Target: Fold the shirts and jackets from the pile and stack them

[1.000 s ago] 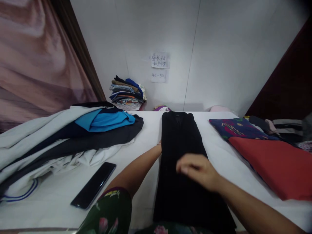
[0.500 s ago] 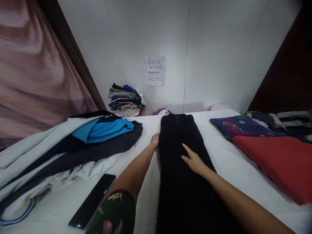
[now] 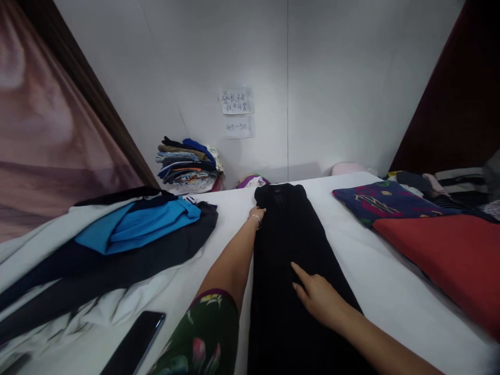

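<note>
A long black garment point(image 3: 289, 239), narrowed to a strip with its neckline and a small label at the far end, lies lengthwise before me on the white table. At its left edge, just below the shoulder, my left hand point(image 3: 258, 212) is closed on the cloth, fingertips over the edge; a bracelet circles that wrist. My right hand point(image 3: 322, 297) rests on the middle of the garment, nearer to me. Its index finger and thumb are stretched out and apart, and the other fingers are partly hidden.
Loose clothes point(image 3: 156, 239) are heaped on the left, with a phone point(image 3: 135, 341) in front. On the right lie a red folded cloth point(image 3: 441, 255) and a patterned navy one point(image 3: 383, 200). Folded clothes point(image 3: 189, 164) are stacked by the wall, below paper signs point(image 3: 238, 112).
My left hand has moved up along the garment's left edge and onto the cloth. My right hand has slid back toward me. The view has shifted slightly.
</note>
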`<state>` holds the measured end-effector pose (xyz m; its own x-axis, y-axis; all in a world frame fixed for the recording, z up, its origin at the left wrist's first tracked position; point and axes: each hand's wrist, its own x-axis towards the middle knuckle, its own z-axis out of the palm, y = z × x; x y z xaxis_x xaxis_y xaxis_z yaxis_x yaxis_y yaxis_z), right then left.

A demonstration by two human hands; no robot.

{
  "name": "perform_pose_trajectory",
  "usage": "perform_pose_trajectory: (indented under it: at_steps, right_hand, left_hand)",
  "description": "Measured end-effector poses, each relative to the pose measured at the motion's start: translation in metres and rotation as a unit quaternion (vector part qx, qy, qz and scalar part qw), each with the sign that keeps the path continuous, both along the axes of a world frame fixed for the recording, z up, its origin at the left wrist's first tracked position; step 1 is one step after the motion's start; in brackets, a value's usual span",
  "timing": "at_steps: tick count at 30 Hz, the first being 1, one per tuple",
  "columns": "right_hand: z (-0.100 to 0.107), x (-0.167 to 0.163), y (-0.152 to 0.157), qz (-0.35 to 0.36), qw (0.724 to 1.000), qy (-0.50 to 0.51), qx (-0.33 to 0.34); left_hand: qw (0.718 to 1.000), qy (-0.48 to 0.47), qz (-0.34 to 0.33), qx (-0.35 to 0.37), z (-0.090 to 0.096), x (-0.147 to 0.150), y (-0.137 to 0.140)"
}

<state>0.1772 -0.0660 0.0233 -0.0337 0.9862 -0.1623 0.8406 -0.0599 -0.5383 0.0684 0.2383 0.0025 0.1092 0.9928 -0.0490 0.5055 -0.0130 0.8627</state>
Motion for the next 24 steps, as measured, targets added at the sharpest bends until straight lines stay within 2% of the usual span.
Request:
perform_pose_trajectory:
  at_steps: [3,6,8,10,12,16,20,24]
  right_hand:
    - [0.002,-0.001,0.001,0.010,1.000,-0.002,-0.013]
    - [0.003,-0.001,0.001,0.010,1.000,0.001,-0.010]
    - [0.004,-0.002,0.000,0.012,1.000,-0.002,-0.013]
    - [0.005,-0.002,-0.002,0.012,1.000,-0.003,-0.023]
    - [0.007,-0.004,-0.003,0.011,0.999,0.003,-0.032]
    - [0.012,-0.007,-0.007,0.017,0.999,0.016,-0.049]
    - [0.013,-0.009,-0.007,0.018,0.997,0.010,-0.070]
    - [0.010,-0.007,-0.007,0.031,0.997,0.015,-0.062]
  left_hand:
    - [0.998,0.039,0.044,0.017,0.005,-0.006,0.002]
    - [0.993,0.072,0.062,0.073,0.023,-0.009,0.006]
    - [0.982,0.119,0.047,0.137,0.034,-0.005,0.008]
    - [0.960,0.195,0.007,0.199,0.037,0.005,0.009]
    - [0.935,0.280,-0.064,0.207,0.032,0.019,0.009]
    - [0.902,0.366,-0.185,0.135,0.008,0.042,0.009]
    - [0.881,0.396,-0.220,0.132,-0.007,0.049,0.012]
    - [0.890,0.375,-0.221,0.134,-0.005,0.044,0.012]
